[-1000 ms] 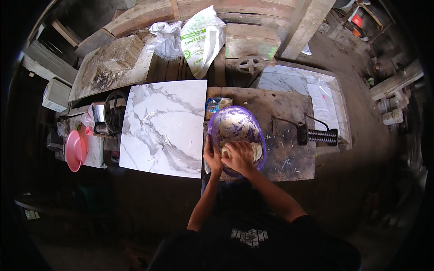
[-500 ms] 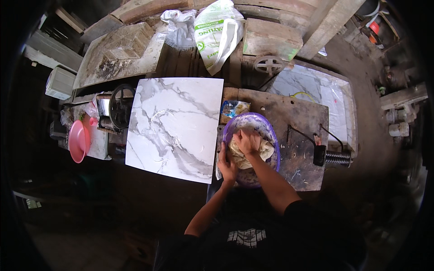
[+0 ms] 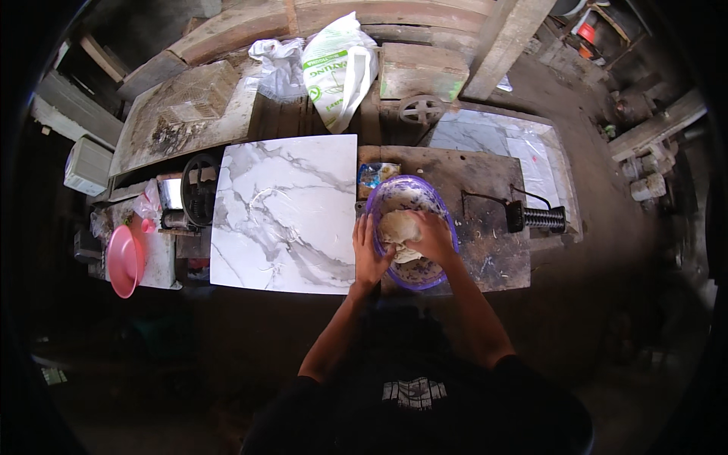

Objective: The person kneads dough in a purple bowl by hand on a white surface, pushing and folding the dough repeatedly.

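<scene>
A purple oval basin (image 3: 377,191) with a speckled, flour-smeared inside stands on the wooden bench. In it lies a lump of pale dough (image 3: 398,227), with a folded part beneath its raised top. My right hand (image 3: 433,237) grips the dough's right side, fingers curled over it. At the basin's left rim is my left hand (image 3: 370,255), its fingers along the outside and its thumb over the inner side by the dough. The palm side of both hands is hidden.
A white marble-patterned board (image 3: 288,220) adjoins the basin on the left. A blue packet (image 3: 377,175) lies behind it. Right of it is a metal spring-like roller (image 3: 544,218) with bent rods. A pink basin (image 3: 125,262) and a black handwheel (image 3: 199,189) stand far left.
My right hand has gone from pressing a fist into the dough to grasping its right side, and the dough's top is lifted into a rounder lump. The whole view has shifted slightly.
</scene>
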The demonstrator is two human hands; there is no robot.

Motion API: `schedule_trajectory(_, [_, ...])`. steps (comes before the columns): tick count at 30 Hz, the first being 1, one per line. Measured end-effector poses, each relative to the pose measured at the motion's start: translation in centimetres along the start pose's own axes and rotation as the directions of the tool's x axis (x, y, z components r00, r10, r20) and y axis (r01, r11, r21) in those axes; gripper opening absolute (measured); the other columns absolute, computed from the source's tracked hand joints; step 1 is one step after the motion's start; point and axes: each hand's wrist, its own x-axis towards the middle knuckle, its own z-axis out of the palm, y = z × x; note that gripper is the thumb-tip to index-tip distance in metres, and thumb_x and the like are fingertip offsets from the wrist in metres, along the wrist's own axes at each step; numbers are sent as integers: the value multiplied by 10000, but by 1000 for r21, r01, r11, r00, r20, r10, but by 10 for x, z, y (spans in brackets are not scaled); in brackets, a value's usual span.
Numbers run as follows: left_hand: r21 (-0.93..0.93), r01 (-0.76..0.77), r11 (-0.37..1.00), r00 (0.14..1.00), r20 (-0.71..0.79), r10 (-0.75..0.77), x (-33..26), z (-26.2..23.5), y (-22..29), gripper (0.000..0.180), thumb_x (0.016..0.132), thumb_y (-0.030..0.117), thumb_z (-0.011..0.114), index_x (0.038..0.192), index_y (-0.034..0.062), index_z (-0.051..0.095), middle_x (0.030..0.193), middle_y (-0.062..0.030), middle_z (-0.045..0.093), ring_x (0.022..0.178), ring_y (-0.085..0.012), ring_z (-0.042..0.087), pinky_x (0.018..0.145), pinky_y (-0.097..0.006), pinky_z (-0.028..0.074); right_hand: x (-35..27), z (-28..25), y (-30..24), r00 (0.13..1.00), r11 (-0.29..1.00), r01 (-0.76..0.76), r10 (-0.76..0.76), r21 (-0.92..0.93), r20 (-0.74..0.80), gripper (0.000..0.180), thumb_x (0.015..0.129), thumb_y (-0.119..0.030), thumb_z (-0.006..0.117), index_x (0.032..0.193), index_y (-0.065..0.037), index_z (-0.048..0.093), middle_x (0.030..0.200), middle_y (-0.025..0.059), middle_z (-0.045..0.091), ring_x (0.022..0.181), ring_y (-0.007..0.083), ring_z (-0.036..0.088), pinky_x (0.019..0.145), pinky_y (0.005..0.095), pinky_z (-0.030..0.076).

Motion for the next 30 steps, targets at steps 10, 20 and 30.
schedule_trajectory(10, [111,-123,986,904,423,65,20,6,15,1144,452,291,817,1349,53,147,1370,-192,193,1278,-384,133,1032,-451,170,17,5,-16,884,895,-382,426,-228,190,824,533,-267,756,1259,-250,368,1204,123,388,1148,357,351,880,474,375])
schedule_trajectory(20, [509,-31,860,953,273,-128,1,42,15,815,648,408,620,1313,74,288,1362,-166,248,1284,-357,134,1034,-474,99,12,54,-6,975,947,-211,189,-243,-113,396,612,-150,661,985,-145,526,892,148,571,761,330,580,681,394,466])
schedule_trajectory(30, [558,128,820,933,212,-290,4,35,21,680,623,407,619,1223,146,433,1325,-147,315,1235,-386,215,1005,-515,136,7,19,-19,989,974,-142,147,177,-14,197,586,-154,646,769,-102,596,748,81,623,705,292,595,616,350,472])
